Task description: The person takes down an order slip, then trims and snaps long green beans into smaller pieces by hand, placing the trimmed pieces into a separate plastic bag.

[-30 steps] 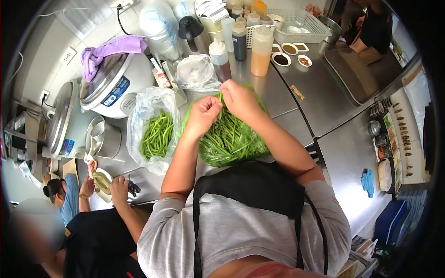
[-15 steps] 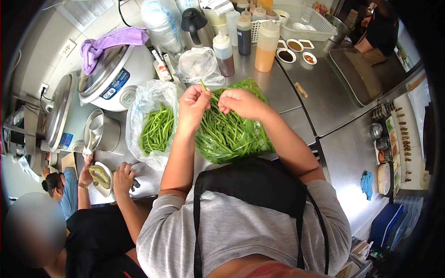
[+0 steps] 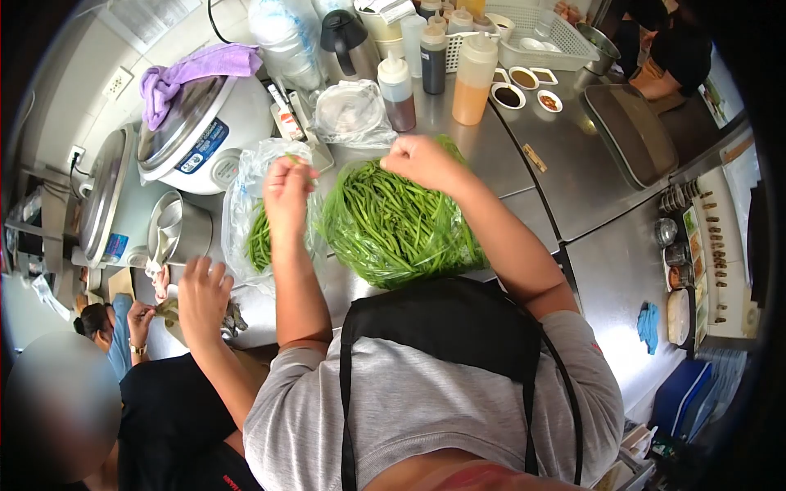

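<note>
My left hand (image 3: 288, 190) is raised over the clear plastic bag (image 3: 239, 237), its fingers pinched on a short green bean piece (image 3: 293, 159). In that bag lie cut green beans (image 3: 259, 237), partly hidden by my left forearm. To the right, a green plastic bag (image 3: 360, 266) lies wide open, full of long green beans (image 3: 393, 214). My right hand (image 3: 415, 160) is at the upper edge of the green bag, fingers curled together; whether something small is between them is hidden.
Rice cookers (image 3: 196, 135) and a metal pot (image 3: 187, 231) stand left. Squeeze bottles (image 3: 473, 79), a wrapped container (image 3: 350, 113) and sauce dishes (image 3: 508, 96) are beyond the bags. A co-worker's hands (image 3: 205, 299) are close at lower left; another person is at upper right.
My left hand has moved left from the green bag to over the clear bag with the bean piece. My right hand has stayed near the green bag, a little higher. The co-worker's hand has risen.
</note>
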